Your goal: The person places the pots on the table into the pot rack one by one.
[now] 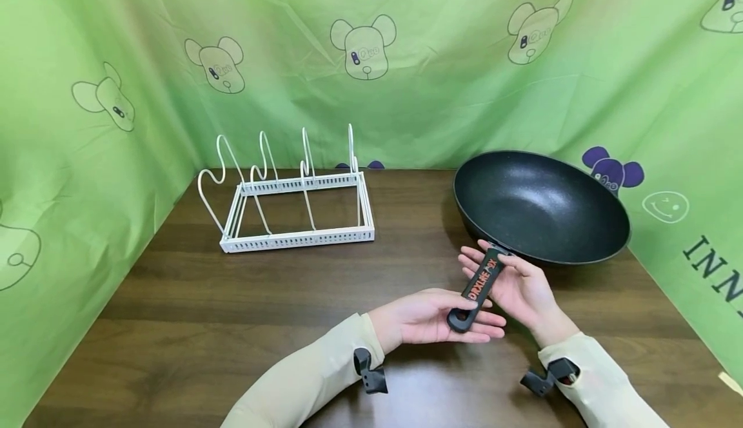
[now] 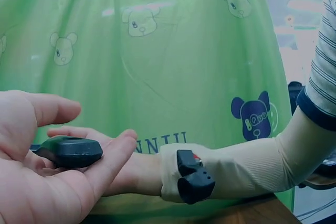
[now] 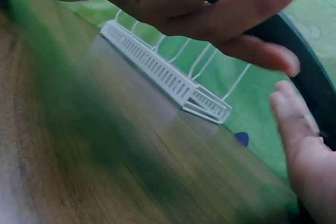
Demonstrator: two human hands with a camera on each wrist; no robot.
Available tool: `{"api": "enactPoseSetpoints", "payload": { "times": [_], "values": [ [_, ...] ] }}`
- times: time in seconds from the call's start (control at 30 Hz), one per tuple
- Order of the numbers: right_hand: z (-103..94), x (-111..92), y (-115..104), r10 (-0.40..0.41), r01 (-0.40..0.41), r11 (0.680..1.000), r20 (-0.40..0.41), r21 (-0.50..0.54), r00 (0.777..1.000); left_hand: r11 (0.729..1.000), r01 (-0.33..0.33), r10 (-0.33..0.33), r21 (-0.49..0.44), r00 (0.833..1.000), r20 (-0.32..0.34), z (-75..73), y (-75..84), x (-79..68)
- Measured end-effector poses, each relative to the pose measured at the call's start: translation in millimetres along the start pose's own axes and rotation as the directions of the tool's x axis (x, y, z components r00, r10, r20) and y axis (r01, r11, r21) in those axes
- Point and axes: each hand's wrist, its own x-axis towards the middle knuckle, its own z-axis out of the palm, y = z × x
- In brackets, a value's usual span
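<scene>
A black wok (image 1: 540, 205) stands at the right of the table, its handle (image 1: 479, 283) angled down toward the person and marked with orange lettering. Under the handle's free end lies the left hand (image 1: 438, 318), palm up, with straight fingers. In the left wrist view, that hand's thumb (image 2: 58, 109) is raised over the handle end (image 2: 73, 152). Nearer the pan, the right hand (image 1: 522, 289) supports the handle from below, fingers extended past it and thumb along its edge. The right wrist view shows the spread fingers (image 3: 257, 19) of the left hand below the dark handle.
A white wire rack (image 1: 298, 240) with several upright loops stands at the back left of the brown wooden table (image 1: 203, 312). Green cloth (image 1: 429, 93) printed with bear heads hangs behind and along both sides. Each wrist carries a black camera mount (image 1: 369, 371).
</scene>
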Motion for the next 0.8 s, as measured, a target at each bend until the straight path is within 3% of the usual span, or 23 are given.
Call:
{"api": "enactPoseSetpoints", "payload": {
  "times": [0.23, 0.47, 0.8],
  "values": [
    [-3.7, 3.0, 6.0, -0.089, 0.089, 0.995, -0.003, 0.035, 0.996, 0.999, -0.031, 0.032, 0.044, 0.999, -0.015, -0.4, -1.1, 3.9],
    [-6.8, 0.5, 6.9, -0.083, 0.083, 0.997, 0.051, -0.001, 0.995, 0.999, -0.028, 0.029, 0.041, 0.999, -0.026, 0.3, -2.5, 2.9],
    [-4.5, 2.4, 3.4, -0.084, 0.086, 0.993, 0.027, -0.084, 0.996, 0.998, -0.023, 0.021, 0.058, 0.999, 0.032, -1.0, -0.6, 1.2]
  ]
}}
